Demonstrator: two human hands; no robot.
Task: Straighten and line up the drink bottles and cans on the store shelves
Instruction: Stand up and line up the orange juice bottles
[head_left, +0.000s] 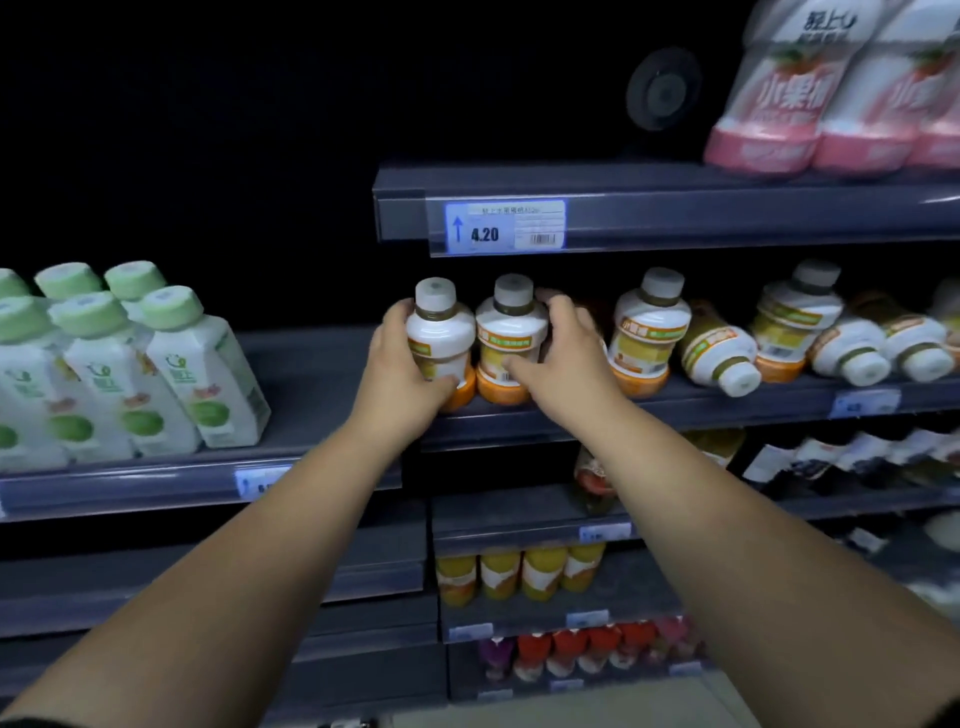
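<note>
Here, the left hand (400, 366) curls round the leftmost orange-based bottle (440, 332). The right hand (563, 358) clasps the second bottle (511, 332) just beside it. Both bottles stand upright near the front of the middle shelf (727, 410). Right of them, toppled bottles (719, 353) lie on their sides. Farther up, pink bottles (769, 109) stand.

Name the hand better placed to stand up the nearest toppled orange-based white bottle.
Right. The right hand, on the second upright bottle, is nearer the toppled white orange-based bottle; the left hand grips the leftmost upright bottle.
</note>
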